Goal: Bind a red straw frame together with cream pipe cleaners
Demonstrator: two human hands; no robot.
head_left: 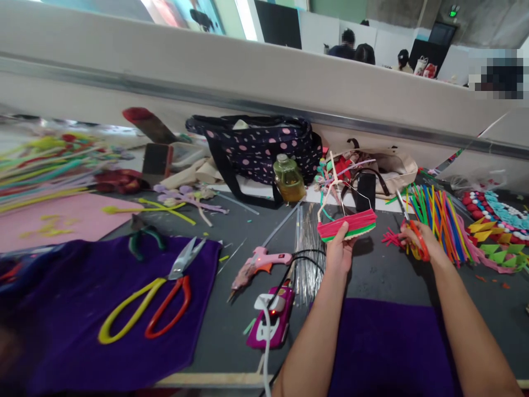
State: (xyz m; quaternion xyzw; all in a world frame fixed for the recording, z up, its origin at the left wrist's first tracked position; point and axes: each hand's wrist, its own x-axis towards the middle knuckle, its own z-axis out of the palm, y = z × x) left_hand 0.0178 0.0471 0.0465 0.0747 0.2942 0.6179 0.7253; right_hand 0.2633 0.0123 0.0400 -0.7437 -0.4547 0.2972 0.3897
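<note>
My left hand (343, 251) grips a red-and-green striped craft piece (356, 222), with thin wires and a pale twisted stem rising from it. My thumb lies across its front face. To the right, my right hand (422, 236) is closed around orange-handled scissors (424, 249), blades pointing up and away. Pinkish-red strips (393, 237) stick out by the fingers of that hand; whether it holds them too, I cannot tell. Just behind it lies a bundle of colourful pipe cleaners (440, 220). The two hands are apart, both over the dark tabletop.
A pink glue gun (260, 262) and a magenta power strip (270, 325) lie left of my arms, beside thin metal wires (306, 275). Large shears (177, 275) and pliers (142, 237) rest on purple cloth. Behind stand a patterned bag (260, 146) and a bottle (288, 179).
</note>
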